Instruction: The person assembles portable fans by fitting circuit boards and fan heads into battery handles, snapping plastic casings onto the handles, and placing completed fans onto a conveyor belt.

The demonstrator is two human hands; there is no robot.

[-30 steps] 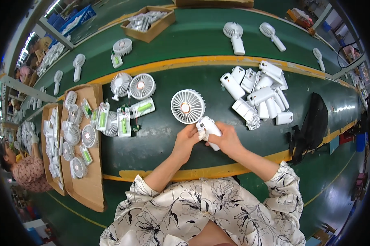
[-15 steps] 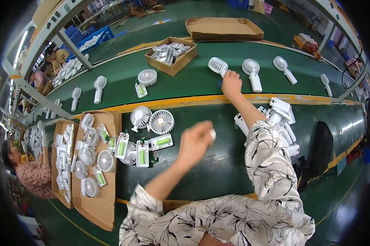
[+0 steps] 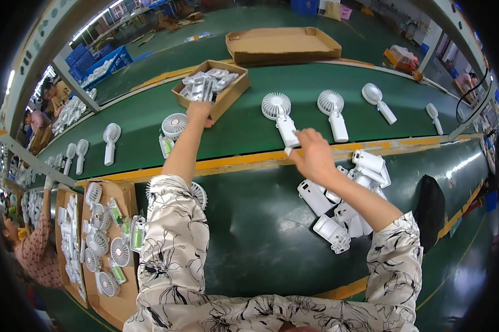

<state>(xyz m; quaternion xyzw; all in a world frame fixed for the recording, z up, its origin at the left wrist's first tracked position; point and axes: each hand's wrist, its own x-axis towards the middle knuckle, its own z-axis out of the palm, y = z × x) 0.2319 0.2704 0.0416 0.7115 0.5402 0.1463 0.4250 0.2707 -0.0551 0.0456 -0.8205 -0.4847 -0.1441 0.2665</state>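
My left hand is at the near wall of a small cardboard box holding bagged, see-through plastic parts. Its fingers bend over the rim, their tips hidden. My right hand, fingers apart, is by the lower end of a white handheld fan lying on the green belt. A pale cover shows on one fingertip. Right of that fan lies another white fan. An opened fan with a green battery is partly behind my left forearm. White handle housings are heaped below my right forearm.
At left, a cardboard tray holds fan heads and opened handles. Another box of white parts stands beside it. An empty shallow carton sits beyond the belt. A black bag lies at right; co-workers sit at far left.
My left hand has moved from above the bench to the small box. My right hand has let go of the fan, which now lies handle toward me. The view has shifted.
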